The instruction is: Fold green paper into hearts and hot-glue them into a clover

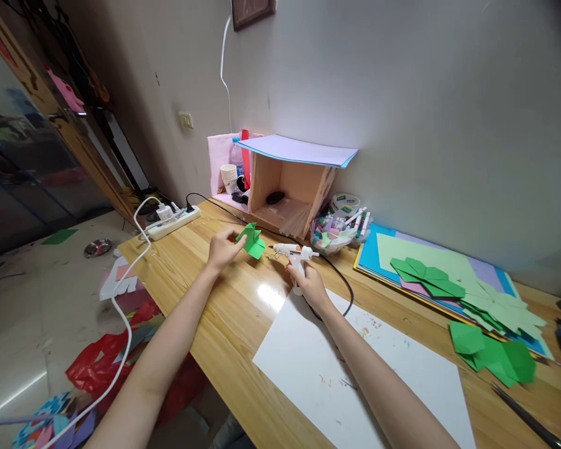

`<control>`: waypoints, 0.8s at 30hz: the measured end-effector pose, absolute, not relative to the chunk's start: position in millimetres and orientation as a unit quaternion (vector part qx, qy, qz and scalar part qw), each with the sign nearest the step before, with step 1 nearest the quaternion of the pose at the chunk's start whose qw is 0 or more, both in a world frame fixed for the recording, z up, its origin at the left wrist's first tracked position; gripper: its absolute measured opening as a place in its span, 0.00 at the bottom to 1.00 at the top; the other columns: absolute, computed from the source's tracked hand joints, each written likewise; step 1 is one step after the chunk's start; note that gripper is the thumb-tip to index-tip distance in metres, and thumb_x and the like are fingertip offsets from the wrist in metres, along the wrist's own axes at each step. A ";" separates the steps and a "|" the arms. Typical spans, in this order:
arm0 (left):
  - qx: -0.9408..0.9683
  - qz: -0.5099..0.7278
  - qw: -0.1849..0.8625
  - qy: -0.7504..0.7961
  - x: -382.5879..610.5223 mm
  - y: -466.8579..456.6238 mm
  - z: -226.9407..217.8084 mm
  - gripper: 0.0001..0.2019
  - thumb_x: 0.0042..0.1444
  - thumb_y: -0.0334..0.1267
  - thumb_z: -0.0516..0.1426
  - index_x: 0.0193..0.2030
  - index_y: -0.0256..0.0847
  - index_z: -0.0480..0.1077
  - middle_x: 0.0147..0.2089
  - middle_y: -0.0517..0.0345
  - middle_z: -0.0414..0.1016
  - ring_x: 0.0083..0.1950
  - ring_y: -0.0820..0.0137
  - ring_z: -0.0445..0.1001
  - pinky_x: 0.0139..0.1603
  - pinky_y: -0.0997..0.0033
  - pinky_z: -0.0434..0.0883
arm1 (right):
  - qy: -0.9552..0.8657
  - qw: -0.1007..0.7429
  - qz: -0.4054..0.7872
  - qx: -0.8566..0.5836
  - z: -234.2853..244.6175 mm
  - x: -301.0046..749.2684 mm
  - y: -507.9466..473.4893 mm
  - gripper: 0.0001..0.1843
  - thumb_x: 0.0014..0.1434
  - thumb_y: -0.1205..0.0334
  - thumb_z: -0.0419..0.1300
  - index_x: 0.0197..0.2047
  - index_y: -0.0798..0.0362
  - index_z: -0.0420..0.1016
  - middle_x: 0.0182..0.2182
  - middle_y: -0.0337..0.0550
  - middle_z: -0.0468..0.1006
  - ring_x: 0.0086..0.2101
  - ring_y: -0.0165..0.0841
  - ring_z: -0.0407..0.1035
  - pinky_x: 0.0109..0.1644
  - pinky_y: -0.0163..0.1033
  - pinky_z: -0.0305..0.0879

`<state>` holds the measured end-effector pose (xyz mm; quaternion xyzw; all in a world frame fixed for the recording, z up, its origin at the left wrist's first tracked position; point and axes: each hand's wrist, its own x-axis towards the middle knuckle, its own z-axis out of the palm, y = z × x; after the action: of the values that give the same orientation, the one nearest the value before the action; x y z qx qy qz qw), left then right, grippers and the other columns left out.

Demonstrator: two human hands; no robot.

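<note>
My left hand [225, 247] pinches a small folded piece of green paper [253, 242] above the wooden table [224, 312]. Facing it, my right hand [310, 284] is wrapped round the handle of a white hot glue gun [298, 254], whose nozzle end and wire stand are near the green paper without touching it. A black cord runs from the glue gun across the table. Under my right forearm lies a white sheet of paper [290, 355] with faint coloured marks.
A pink box [287, 168] stands against the wall, beside a plastic tub of markers [334, 234]. Coloured paper sheets [383, 249] with green folded flowers [425, 276] lie to the right, near scissors [526, 415]. A power strip [174, 223] sits at the left edge.
</note>
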<state>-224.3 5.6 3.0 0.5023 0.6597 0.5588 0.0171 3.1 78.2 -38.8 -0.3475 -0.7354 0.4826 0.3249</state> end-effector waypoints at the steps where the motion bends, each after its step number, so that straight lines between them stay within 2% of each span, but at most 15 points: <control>1: 0.468 0.601 0.052 0.645 -225.9 6.0 4.0 0.09 0.44 0.42 0.60 0.23 0.39 0.68 0.24 0.62 0.68 0.27 0.74 0.65 0.31 0.74 0.64 | -0.734 0.330 0.484 -0.344 -37.9 1.6 79.1 0.18 0.54 0.46 0.51 0.29 0.54 0.66 0.19 0.36 0.67 0.24 0.32 0.61 0.31 0.36 0.56; 5: 0.381 0.702 0.141 0.585 -233.7 6.7 9.4 0.12 0.44 0.46 0.60 0.28 0.38 0.68 0.27 0.60 0.70 0.29 0.75 0.68 0.31 0.75 0.66 | -0.775 0.326 0.439 -0.316 -29.4 -17.0 84.8 0.19 0.56 0.47 0.49 0.34 0.55 0.68 0.24 0.39 0.69 0.26 0.33 0.62 0.33 0.37 0.57; 9: 0.376 0.724 0.178 0.551 -233.2 5.3 13.8 0.15 0.46 0.50 0.58 0.32 0.39 0.67 0.30 0.57 0.72 0.32 0.73 0.71 0.34 0.73 0.69 | -0.864 0.290 0.299 -0.282 -21.3 -47.0 89.6 0.13 0.57 0.54 0.50 0.38 0.54 0.68 0.32 0.45 0.72 0.34 0.38 0.63 0.36 0.38 0.56; 12: 0.386 0.725 0.221 0.525 -223.2 4.1 15.9 0.15 0.46 0.49 0.58 0.33 0.39 0.67 0.32 0.57 0.73 0.33 0.73 0.72 0.36 0.72 0.70 | -0.884 0.270 0.256 -0.282 -20.2 -59.4 88.5 0.11 0.57 0.58 0.50 0.40 0.53 0.68 0.34 0.46 0.73 0.36 0.40 0.63 0.39 0.40 0.56; 14: 0.391 0.720 0.266 0.508 -213.4 3.3 17.3 0.14 0.45 0.47 0.60 0.33 0.39 0.68 0.32 0.58 0.73 0.33 0.73 0.72 0.37 0.72 0.70 | -0.890 0.257 0.254 -0.279 -20.4 -57.1 85.7 0.11 0.57 0.59 0.50 0.41 0.53 0.68 0.36 0.47 0.73 0.36 0.40 0.63 0.40 0.41 0.56; 17: 0.399 0.707 0.322 0.487 -196.9 1.5 18.6 0.12 0.44 0.44 0.61 0.33 0.39 0.69 0.32 0.58 0.73 0.33 0.73 0.71 0.37 0.73 0.69 | -0.897 0.245 0.254 -0.268 -19.0 -37.9 79.8 0.14 0.56 0.54 0.53 0.42 0.54 0.68 0.37 0.48 0.72 0.38 0.40 0.62 0.42 0.43 0.57; 20: 0.418 0.687 0.357 0.476 -181.5 -0.1 17.8 0.10 0.45 0.43 0.61 0.30 0.39 0.69 0.30 0.59 0.71 0.32 0.74 0.69 0.36 0.74 0.69 | -0.875 0.301 0.273 -0.262 -15.8 -9.0 73.4 0.18 0.56 0.53 0.54 0.48 0.53 0.66 0.43 0.51 0.69 0.44 0.41 0.60 0.47 0.46 0.57; 22: 0.432 0.669 0.368 0.480 -172.5 -0.6 15.8 0.10 0.45 0.43 0.61 0.28 0.39 0.68 0.29 0.59 0.71 0.32 0.73 0.69 0.36 0.73 0.68 | -0.833 0.356 0.327 -0.268 -15.3 8.8 69.8 0.16 0.59 0.54 0.50 0.47 0.52 0.67 0.45 0.51 0.69 0.46 0.40 0.61 0.50 0.46 0.57; 24: 0.449 0.645 0.373 0.494 -164.6 -0.2 12.9 0.10 0.45 0.43 0.61 0.28 0.39 0.68 0.29 0.59 0.71 0.32 0.72 0.69 0.36 0.72 0.68 | -0.770 0.378 0.441 -0.264 -17.8 21.6 67.2 0.16 0.60 0.52 0.48 0.44 0.52 0.68 0.40 0.49 0.72 0.41 0.37 0.65 0.46 0.44 0.61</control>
<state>-164.6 -0.2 12.9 0.4490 0.4939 0.6448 0.3725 21.6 67.2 -17.8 -0.2640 -0.7699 0.4412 0.3780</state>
